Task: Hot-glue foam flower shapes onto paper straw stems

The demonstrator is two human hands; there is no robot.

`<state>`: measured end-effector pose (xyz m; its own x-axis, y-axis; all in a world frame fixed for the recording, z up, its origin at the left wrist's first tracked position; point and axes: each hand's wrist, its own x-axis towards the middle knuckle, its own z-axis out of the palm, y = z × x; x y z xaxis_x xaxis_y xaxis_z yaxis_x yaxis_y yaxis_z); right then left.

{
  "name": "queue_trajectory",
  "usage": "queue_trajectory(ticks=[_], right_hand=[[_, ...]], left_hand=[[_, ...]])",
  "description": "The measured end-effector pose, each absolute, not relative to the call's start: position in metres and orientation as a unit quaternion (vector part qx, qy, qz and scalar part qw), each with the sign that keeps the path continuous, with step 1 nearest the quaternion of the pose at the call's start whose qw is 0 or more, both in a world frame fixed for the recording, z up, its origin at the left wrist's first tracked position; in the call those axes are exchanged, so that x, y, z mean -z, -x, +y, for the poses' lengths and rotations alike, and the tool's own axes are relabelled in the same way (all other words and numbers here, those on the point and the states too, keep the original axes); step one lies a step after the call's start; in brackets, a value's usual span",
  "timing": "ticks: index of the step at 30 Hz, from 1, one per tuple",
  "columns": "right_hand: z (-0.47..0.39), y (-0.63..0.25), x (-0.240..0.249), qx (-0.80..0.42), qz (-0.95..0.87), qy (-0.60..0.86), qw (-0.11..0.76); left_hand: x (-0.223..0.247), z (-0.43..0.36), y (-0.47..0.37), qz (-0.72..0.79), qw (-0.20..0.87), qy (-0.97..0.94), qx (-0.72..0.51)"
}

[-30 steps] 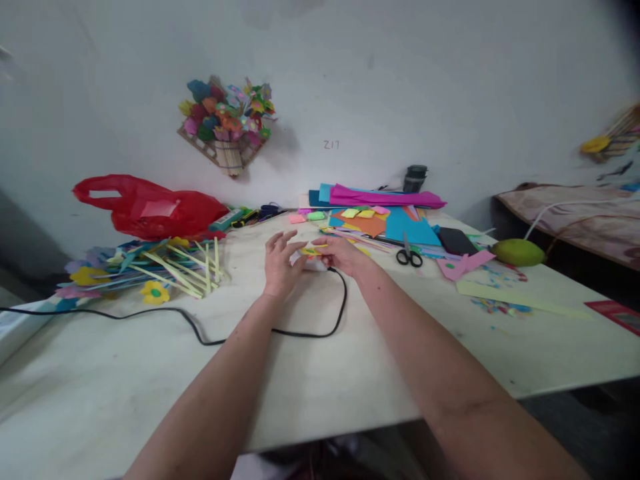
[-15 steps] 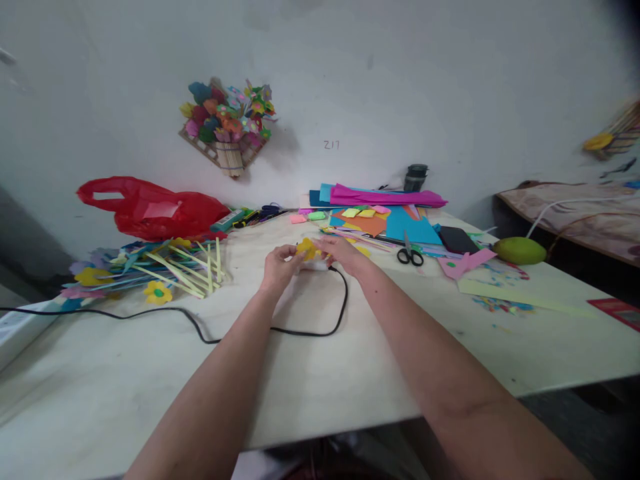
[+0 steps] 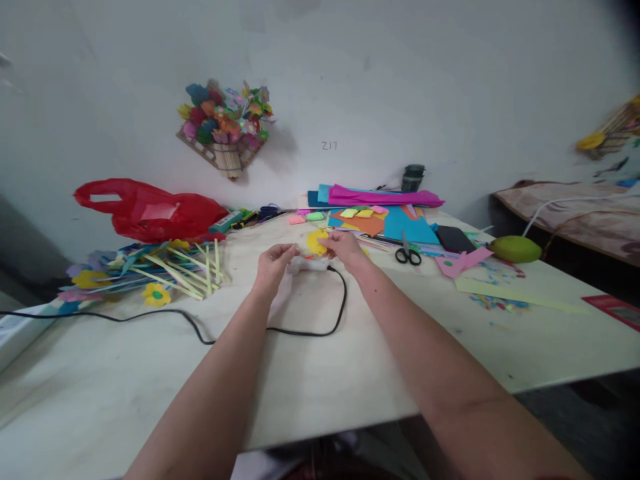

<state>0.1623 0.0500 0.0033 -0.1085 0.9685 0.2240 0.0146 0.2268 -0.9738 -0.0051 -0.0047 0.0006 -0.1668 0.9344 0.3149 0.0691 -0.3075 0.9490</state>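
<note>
My right hand (image 3: 349,252) pinches a yellow paper flower (image 3: 316,243) by its right side, above the middle of the table. A small orange spot shows near the flower's lower edge. To the left of it, my left hand (image 3: 274,267) is closed in a pinch, apart from the flower; whatever its fingertips hold is too small to tell. Just below both hands lies a white device (image 3: 313,265), partly hidden, with a black cord (image 3: 345,300) running from its right end. Another yellow flower (image 3: 157,294) with a green centre rests at the left.
Pale paper strips (image 3: 175,270) and paper flowers lie at left, before a red plastic bag (image 3: 150,213). Black-handled scissors (image 3: 409,255), a phone (image 3: 454,239), coloured sheets (image 3: 410,225) and a green mango-like fruit (image 3: 516,249) are at right. A power strip (image 3: 25,330) sits at the left edge.
The yellow flower has moved slightly right and up with my right hand and has turned. My left hand has come off the flower and drawn a little left.
</note>
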Motion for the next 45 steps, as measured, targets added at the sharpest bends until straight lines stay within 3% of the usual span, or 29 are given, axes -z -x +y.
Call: queue_trajectory(ticks=[9, 16, 19, 30, 45], right_hand=[[0.070, -0.191, 0.010, -0.330, -0.573, 0.580, 0.476], [0.068, -0.196, 0.008, -0.148, -0.669, 0.693, 0.224], [0.066, -0.194, 0.006, -0.090, -0.669, 0.720, 0.163], [0.067, -0.203, 0.008, -0.021, -0.654, 0.725, 0.215], [0.099, -0.219, 0.010, -0.084, -0.677, 0.717, 0.142]], left_hand=[[0.018, 0.009, 0.009, 0.585, 0.247, -0.534, -0.558], [0.021, 0.010, 0.008, 0.636, 0.135, -0.595, -0.472], [0.018, 0.006, 0.005, 0.644, 0.102, -0.611, -0.449], [0.014, 0.001, 0.001, 0.668, 0.048, -0.601, -0.436], [0.016, -0.001, -0.005, 0.648, 0.055, -0.604, -0.461]])
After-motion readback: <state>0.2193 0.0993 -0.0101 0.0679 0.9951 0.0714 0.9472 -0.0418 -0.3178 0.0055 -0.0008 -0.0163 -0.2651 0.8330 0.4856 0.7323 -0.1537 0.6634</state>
